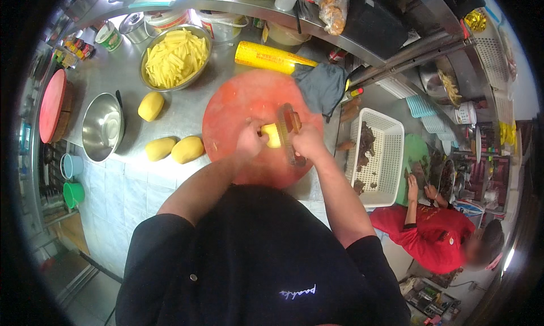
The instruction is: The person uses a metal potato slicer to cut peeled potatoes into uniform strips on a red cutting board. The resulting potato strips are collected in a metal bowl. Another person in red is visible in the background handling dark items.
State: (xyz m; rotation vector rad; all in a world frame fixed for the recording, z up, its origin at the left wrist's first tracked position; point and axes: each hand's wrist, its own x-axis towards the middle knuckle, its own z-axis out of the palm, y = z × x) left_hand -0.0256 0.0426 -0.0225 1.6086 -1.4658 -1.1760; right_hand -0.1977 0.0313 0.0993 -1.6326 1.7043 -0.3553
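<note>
On a round red cutting board [229, 101], my left hand [250, 138] holds a peeled yellow potato [272, 135] from its left side. Against the potato's right side stands a wide brown cutting tool [285, 130], gripped in my right hand [307, 142]; its exact kind is hard to tell. Three whole peeled potatoes lie on the steel counter left of the board: one potato [151, 106] farther back, a second potato [160, 149] and a third potato [188, 150] nearer the front edge. Behind them, cut potato strips [176, 58] heap up in a steel bowl [187, 85].
At left sits a steel bowl [95, 130]. A yellow roll box [267, 56] and a dark cloth [321, 86] border the board. To the right is a white perforated basket [384, 156] with dark food pieces. Beyond it a person in red [433, 236] cuts on a green board [415, 149].
</note>
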